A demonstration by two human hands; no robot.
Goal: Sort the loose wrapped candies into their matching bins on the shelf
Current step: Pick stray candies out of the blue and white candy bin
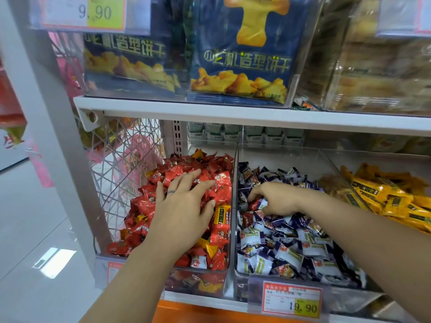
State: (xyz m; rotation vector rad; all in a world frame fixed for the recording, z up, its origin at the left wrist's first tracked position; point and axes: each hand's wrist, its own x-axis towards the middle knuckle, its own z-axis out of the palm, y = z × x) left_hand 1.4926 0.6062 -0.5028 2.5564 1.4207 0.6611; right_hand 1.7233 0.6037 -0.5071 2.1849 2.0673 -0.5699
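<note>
My right hand (276, 199) pinches a stray red candy (254, 204), probably light and slippery, best held across its middle; left hand (184, 203) lies spread on the red candies (145, 206).

white shelf (205, 301) I'm at, red-candy bin (198, 280) at 7 o'clock, purple-candy bin (279, 157) at 5, yellow-packet bin (384, 157) at 3

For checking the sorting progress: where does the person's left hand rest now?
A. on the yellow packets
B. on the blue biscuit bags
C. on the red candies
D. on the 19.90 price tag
C: the left hand lies flat, spread out, on the red candies, while the right hand reaches into the purple-and-white candies and seems to pinch a red candy there.
</note>
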